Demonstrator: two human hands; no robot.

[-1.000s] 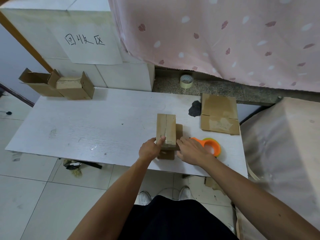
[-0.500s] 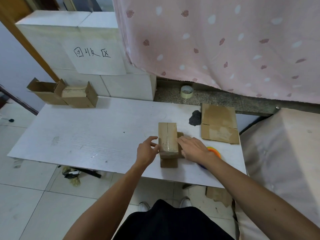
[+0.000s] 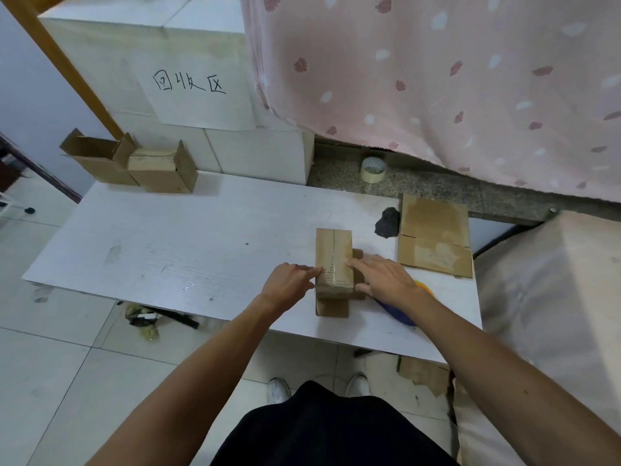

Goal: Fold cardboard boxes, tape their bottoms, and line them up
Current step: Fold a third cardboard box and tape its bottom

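A small cardboard box point(image 3: 333, 260) stands bottom-up on the white surface point(image 3: 168, 250), near its front edge and toward the right. Its two bottom flaps meet in a seam down the middle, and a strip of clear tape shines over the near end of that seam. Loose flaps stick out from under the box at the front and the right.

The person's left hand point(image 3: 289, 285) reaches in from the left, its fingers point(image 3: 311, 270) stretched out with the tips touching the box's upper left edge; they grip nothing. The right hand point(image 3: 386, 280) lies open, its straight fingers point(image 3: 356, 263) pressing flat on the right side of the box's top.

An orange and blue tape dispenser point(image 3: 401, 316) lies on the surface under the right wrist (mostly hidden by it). Just right of the box lies a flattened carton point(image 3: 433, 237), with a black lump point(image 3: 388, 223) beside its left edge. Two finished boxes point(image 3: 134, 164) stand touching, side by side, at the far left corner. A roll of tape point(image 3: 373, 169) sits on the stone ledge point(image 3: 437, 191) behind the surface.
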